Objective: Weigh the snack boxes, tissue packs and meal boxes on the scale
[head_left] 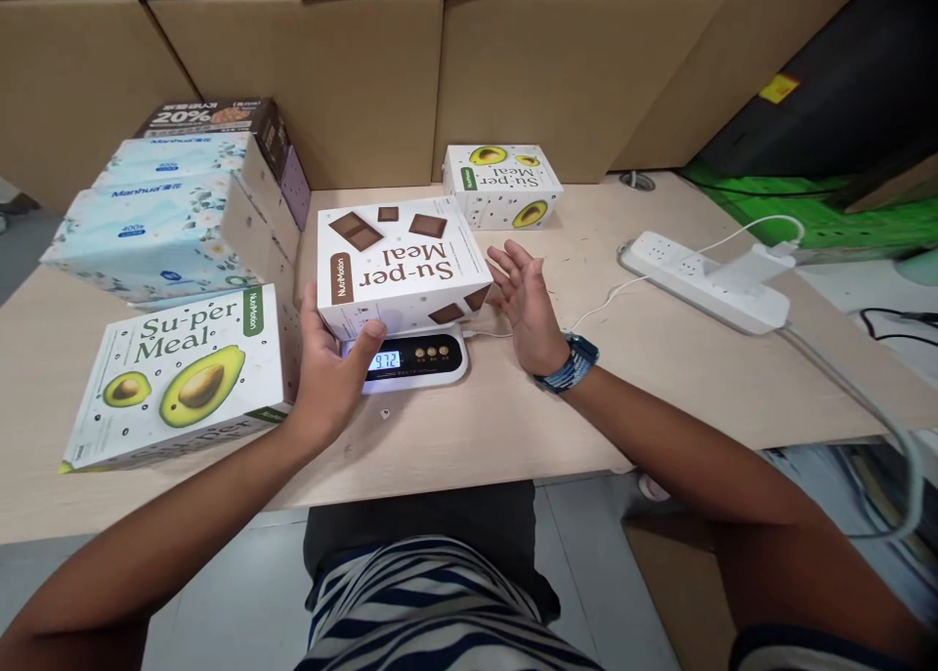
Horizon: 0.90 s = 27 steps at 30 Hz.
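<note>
A white Su-per Meal box with chocolate pieces printed on it [400, 246] is over a digital scale [432, 358], covering most of its plate. The scale's lit display reads what looks like 9.72. My left hand [329, 368] grips the box's near left corner, thumb along the front and fingers on the left side. At the box's right side is my right hand [529, 310], open with fingers spread; whether the fingertips touch the box I cannot tell. An avocado Su-per Meal box [191, 368] lies left of my left hand.
Tissue packs [157, 227] and a dark carton [212, 114] are stacked at the left. Another avocado box [502, 185] stands at the back, before large cardboard boxes [293, 85]. On the right lies a white power strip [703, 280] with cables.
</note>
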### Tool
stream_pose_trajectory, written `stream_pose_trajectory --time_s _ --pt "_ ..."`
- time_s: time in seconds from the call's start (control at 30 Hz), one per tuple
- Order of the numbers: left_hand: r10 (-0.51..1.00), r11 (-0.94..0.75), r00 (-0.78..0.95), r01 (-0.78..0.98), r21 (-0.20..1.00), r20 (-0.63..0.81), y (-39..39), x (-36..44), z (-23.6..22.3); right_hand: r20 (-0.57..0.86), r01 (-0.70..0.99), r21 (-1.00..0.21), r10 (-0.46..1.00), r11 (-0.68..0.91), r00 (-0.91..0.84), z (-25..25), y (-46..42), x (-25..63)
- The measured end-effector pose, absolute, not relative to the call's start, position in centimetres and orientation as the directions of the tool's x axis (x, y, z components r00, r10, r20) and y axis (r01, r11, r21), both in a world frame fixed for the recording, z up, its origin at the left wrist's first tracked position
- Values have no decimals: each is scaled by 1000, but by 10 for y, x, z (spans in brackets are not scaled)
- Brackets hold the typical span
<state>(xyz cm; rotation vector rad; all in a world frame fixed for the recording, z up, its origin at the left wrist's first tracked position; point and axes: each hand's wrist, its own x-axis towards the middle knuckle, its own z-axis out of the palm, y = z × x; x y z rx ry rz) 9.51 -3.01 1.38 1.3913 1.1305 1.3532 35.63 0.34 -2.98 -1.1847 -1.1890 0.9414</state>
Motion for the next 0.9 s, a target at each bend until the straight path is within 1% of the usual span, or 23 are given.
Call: stream_pose_trajectory --time_s 0.13,0.27,0.4,0.57,0.73,0.9 --pt "973 -229 9 33 973 229 -30 96 13 177 66 -984 969 168 169 -34 6 358" --pt "971 -240 16 26 970 240 -31 97 12 167 27 -986 963 164 211 -34 7 359" --pt "971 -240 23 16 971 240 -31 97 11 157 31 -988 965 154 209 -33 7 360" --pt "969 -248 16 17 969 248 -31 99 12 155 -5 -987 950 163 270 -34 8 359" --pt "970 -244 22 31 969 243 -31 99 11 161 16 -986 945 163 285 -32 6 358" --pt "975 -220 18 26 975 220 -31 94 6 137 -55 -984 926 167 350 -25 4 358"
